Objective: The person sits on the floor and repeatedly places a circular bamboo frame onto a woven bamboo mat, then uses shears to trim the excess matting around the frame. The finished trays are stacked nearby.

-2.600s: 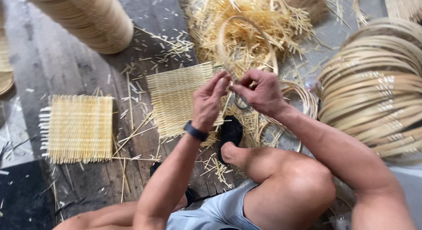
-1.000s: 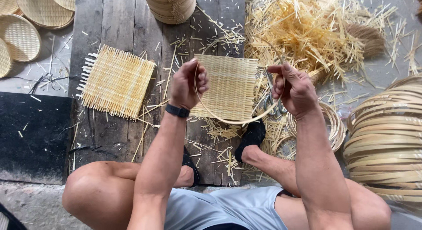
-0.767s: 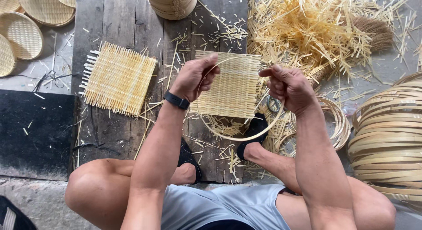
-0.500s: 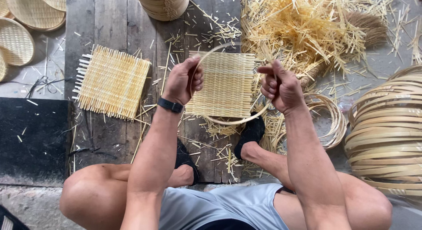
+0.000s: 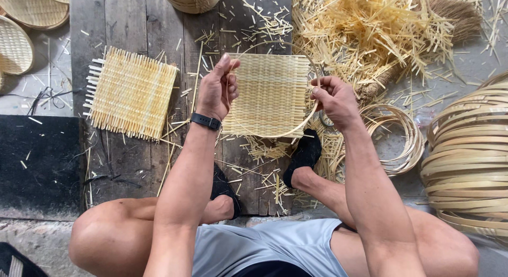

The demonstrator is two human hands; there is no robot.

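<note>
A thin bamboo hoop (image 5: pixel 275 135), bent into a near-round ring and held up flat over a square woven mat (image 5: pixel 270 94) lying on the plank floor (image 5: pixel 132 23) directly beneath. Pinched at its two sides: left hand (image 5: pixel 217 89) closed on the left arc with thumb and forefinger raised, right hand (image 5: pixel 333 99) closed on the right arc, fingers curled about the strip. Spanning from one grip to the other, top arc away from the body, bottom arc sagging toward the black-socked feet (image 5: pixel 304 152). Both grips about equally near the mat, one at each side edge, mat centred between and below them. Outward to the left of the left grip, well apart, a second woven mat (image 5: pixel 131 94) with loose fringed ends. Beyond the right grip, a small coil of bamboo strips (image 5: pixel 397 136) on the floor, then a tall stack of larger hoops (image 5: pixel 468 160) at the far right. Past the top arc, a heap of bamboo shavings (image 5: pixel 381 28) with a broom head (image 5: pixel 457 9) resting in it. Far left corner, round woven trays (image 5: pixel 26 23).
</note>
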